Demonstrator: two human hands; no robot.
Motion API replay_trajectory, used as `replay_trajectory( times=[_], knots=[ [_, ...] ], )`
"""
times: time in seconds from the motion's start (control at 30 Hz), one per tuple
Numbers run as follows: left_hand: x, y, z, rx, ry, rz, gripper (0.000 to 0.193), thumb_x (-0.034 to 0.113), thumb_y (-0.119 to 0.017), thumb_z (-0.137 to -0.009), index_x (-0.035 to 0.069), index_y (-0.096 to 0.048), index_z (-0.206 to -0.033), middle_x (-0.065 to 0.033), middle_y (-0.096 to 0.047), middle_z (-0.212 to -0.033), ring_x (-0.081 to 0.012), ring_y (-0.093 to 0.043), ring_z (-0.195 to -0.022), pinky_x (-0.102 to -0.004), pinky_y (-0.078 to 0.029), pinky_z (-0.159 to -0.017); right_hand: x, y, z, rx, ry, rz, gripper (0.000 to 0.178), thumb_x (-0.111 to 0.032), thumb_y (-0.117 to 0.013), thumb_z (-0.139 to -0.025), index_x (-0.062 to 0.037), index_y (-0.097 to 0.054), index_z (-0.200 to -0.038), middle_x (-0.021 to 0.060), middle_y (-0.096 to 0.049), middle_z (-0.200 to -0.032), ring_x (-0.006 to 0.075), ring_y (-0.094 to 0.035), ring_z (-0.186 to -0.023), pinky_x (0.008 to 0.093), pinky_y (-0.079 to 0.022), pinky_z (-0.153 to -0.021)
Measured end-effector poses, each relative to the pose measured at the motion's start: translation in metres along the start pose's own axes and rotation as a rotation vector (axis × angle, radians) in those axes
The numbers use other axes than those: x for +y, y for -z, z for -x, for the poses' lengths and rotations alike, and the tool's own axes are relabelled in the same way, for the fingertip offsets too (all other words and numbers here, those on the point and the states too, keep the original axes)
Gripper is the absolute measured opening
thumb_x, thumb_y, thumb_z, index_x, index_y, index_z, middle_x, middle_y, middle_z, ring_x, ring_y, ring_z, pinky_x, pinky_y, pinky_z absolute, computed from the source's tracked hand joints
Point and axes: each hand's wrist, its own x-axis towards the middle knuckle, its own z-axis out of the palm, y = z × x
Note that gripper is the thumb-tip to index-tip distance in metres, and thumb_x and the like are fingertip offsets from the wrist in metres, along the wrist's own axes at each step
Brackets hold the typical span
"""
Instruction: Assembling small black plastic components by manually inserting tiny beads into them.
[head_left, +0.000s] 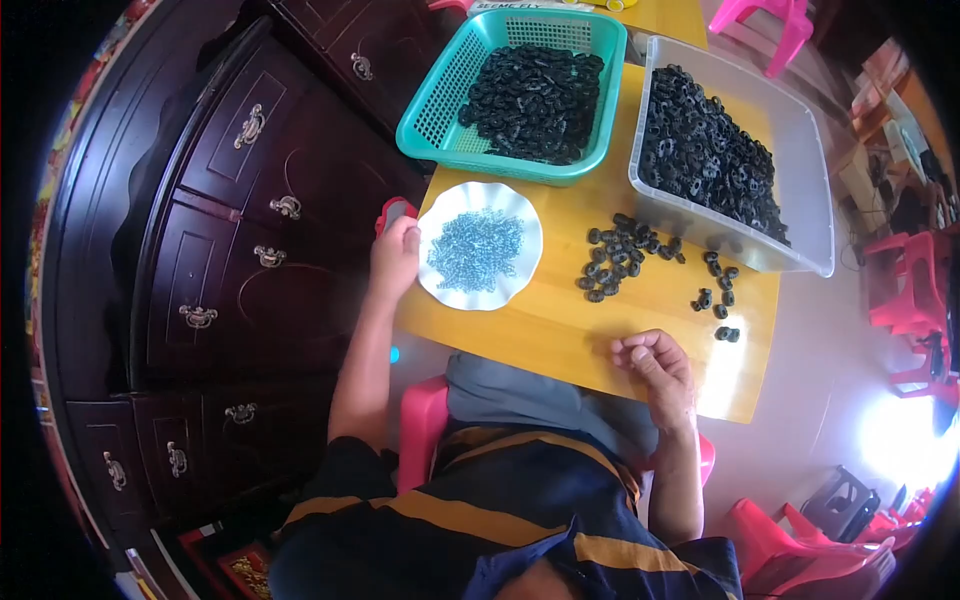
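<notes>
My left hand is closed at the table's left edge, beside a scalloped white plate. Its fingers are wrapped at a small red-and-grey object whose kind I cannot make out. On the plate lies a heap of small metal springs. Over the front right of the table, my right hand has thumb and fingertips pinched together; whatever they may hold is too small or hidden. Beyond it lie loose black cord-lock pieces, with a smaller scattered group to the right.
At the back stands a green plastic basket of black pieces. A clear plastic bin with more of them overhangs the yellow table's right side. A dark wooden cabinet borders the left; pink stools stand right.
</notes>
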Motion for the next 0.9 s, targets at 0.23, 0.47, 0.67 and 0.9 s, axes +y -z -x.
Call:
replay_trajectory(
  times=[0.23,0.47,0.67,0.9],
  knots=[
    [0.010,-0.014,0.000,0.052,-0.063,-0.102,0.017,0.017,-0.055,-0.099,0.003,-0.063,-0.103,-0.0217,-0.069,-0.093,-0.0400,-0.068,-0.088,-0.0458,-0.052,-0.077,-0.003,0.000,0.004,0.016,-0.005,0.013,0.015,-0.013,-0.061,-0.101,-0.0010,-0.065,-0.109,0.0108,-0.073,-0.106,0.0176,-0.068,-0.096,0.0316,-0.052,-0.093],
    [0.009,-0.027,-0.004,-0.009,-0.081,0.010,0.019,0.017,-0.055,-0.098,0.001,-0.064,-0.099,-0.0213,-0.069,-0.089,-0.0398,-0.068,-0.088,-0.0447,-0.052,-0.078,-0.003,0.001,0.004,0.006,0.014,-0.003,0.016,-0.014,-0.062,-0.101,-0.0006,-0.065,-0.110,0.0110,-0.073,-0.108,0.0171,-0.067,-0.095,0.0314,-0.052,-0.093],
    [0.026,-0.033,-0.008,-0.053,0.056,0.043,0.020,0.017,-0.055,-0.098,0.000,-0.064,-0.101,-0.0214,-0.069,-0.091,-0.0375,-0.069,-0.087,-0.0432,-0.052,-0.078,-0.004,0.001,0.004,0.008,0.009,0.002,0.017,-0.014,-0.062,-0.101,-0.0002,-0.065,-0.110,0.0113,-0.073,-0.108,0.0169,-0.067,-0.095,0.0311,-0.051,-0.092],
    [0.014,-0.024,-0.013,-0.046,0.030,0.028,0.020,0.019,-0.055,-0.099,0.002,-0.064,-0.103,-0.0206,-0.069,-0.090,-0.0369,-0.069,-0.086,-0.0429,-0.052,-0.076,-0.005,0.001,0.005,-0.003,0.009,-0.001,0.017,-0.013,-0.062,-0.101,0.0008,-0.065,-0.111,0.0119,-0.073,-0.109,0.0169,-0.067,-0.095,0.0312,-0.051,-0.093]
  ],
)
